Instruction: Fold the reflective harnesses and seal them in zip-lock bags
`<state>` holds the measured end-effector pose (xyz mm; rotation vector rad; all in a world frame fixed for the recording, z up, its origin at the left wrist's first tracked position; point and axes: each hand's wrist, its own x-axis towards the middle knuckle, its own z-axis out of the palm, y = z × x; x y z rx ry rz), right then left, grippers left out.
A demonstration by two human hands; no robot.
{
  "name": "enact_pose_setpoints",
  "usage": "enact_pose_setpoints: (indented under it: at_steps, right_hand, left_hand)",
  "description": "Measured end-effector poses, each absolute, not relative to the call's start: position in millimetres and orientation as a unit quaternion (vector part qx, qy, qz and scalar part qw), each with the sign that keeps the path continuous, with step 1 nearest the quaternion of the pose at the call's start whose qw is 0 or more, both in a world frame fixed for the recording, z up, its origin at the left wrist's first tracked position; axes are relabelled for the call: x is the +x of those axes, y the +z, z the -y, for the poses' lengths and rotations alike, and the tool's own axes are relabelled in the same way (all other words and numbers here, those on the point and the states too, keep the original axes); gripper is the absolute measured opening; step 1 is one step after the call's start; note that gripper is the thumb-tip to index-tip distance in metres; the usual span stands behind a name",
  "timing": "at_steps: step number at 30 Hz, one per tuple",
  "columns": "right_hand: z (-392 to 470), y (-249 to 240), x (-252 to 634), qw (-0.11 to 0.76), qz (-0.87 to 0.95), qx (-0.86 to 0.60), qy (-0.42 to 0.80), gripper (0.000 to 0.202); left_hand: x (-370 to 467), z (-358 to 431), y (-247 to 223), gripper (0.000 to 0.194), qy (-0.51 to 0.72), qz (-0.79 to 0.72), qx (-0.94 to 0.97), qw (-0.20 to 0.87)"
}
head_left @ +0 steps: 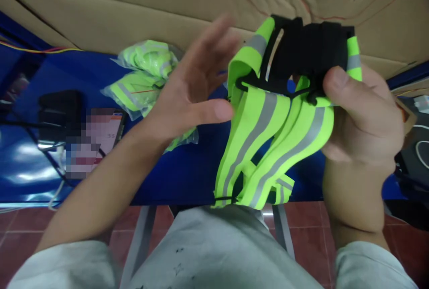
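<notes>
A black plastic buckle [308, 49] joins neon yellow-green straps with grey reflective stripes [281, 159], which hang down to the blue table's front edge. My right hand [365, 110] grips the buckle's right end and the strap there, thumb on top; its other fingers are mostly hidden behind. To the left of the buckle, my left hand [197, 78] is spread and blurred, holding nothing, its thumb tip close to the strap. A thin black tie or cord [228, 198] lies across the lower straps.
Clear bags of yellow-green straps [147, 63] lie behind my left hand on the blue table [187, 172]. A phone-like device [100, 137], a black object [58, 110] and cables are at left. Brown cardboard [134, 7] stands along the back. A dark device [417, 146] sits far right.
</notes>
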<state>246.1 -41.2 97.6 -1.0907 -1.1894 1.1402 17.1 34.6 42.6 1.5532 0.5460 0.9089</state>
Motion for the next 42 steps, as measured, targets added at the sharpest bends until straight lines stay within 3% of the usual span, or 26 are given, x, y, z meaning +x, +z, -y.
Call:
enact_pose_setpoints:
  at_steps: [5, 7, 12, 16, 21, 24, 30, 32, 34, 37, 40, 42]
  right_hand:
    - [24.5, 97.3, 237.0, 0.557, 0.567, -0.499, 0.345, 0.014]
    - [15.1, 90.0, 236.0, 0.574, 0.578, -0.463, 0.349, 0.02]
    - [-3.2, 65.6, 235.9, 0.553, 0.58, -0.396, 0.448, 0.021]
    - [-13.2, 50.2, 239.4, 0.505, 0.591, -0.448, 0.442, 0.029]
    - [-21.2, 44.4, 253.2, 0.477, 0.678, -0.437, 0.348, 0.033]
    - [-19.0, 47.5, 262.1, 0.466, 0.741, -0.409, 0.257, 0.031]
    - [-12.6, 44.7, 272.8, 0.332, 0.858, -0.383, 0.086, 0.034]
    - [-12.6, 40.9, 272.7, 0.315, 0.875, -0.368, 0.03, 0.043]
    - [-12.0, 40.3, 270.1, 0.28, 0.891, -0.357, -0.003, 0.05]
    - [-8.0, 49.3, 266.6, 0.225, 0.904, -0.36, 0.047, 0.053]
    - [-2.9, 64.4, 269.9, 0.211, 0.902, -0.345, 0.149, 0.055]
    - [-1.8, 70.9, 274.5, 0.26, 0.87, -0.35, 0.229, 0.065]
  left_hand:
    - [45.7, -19.0, 32.5, 0.054, 0.406, -0.172, 0.564, 0.698]
    - [55.6, -14.1, 20.2, 0.047, 0.399, -0.184, 0.502, 0.745]
    - [65.0, -4.8, -6.5, 0.058, 0.325, -0.204, 0.381, 0.841]
    - [66.2, 3.0, -13.5, 0.05, 0.278, -0.153, 0.322, 0.892]
    - [63.9, 12.7, -16.3, 0.029, 0.239, -0.167, 0.307, 0.906]
    - [60.2, 16.7, -18.2, 0.031, 0.218, -0.177, 0.303, 0.911]
    - [49.0, 8.3, -14.9, 0.032, 0.231, -0.152, 0.283, 0.918]
    - [44.9, 2.2, -13.6, 0.039, 0.241, -0.155, 0.29, 0.913]
    - [42.3, -3.1, -13.0, 0.057, 0.249, -0.157, 0.298, 0.908]
    - [41.4, -7.5, -11.9, 0.072, 0.268, -0.198, 0.308, 0.891]
    - [41.6, -6.4, -9.0, 0.063, 0.296, -0.249, 0.336, 0.859]
    - [41.7, -2.8, -7.2, 0.057, 0.309, -0.249, 0.354, 0.847]
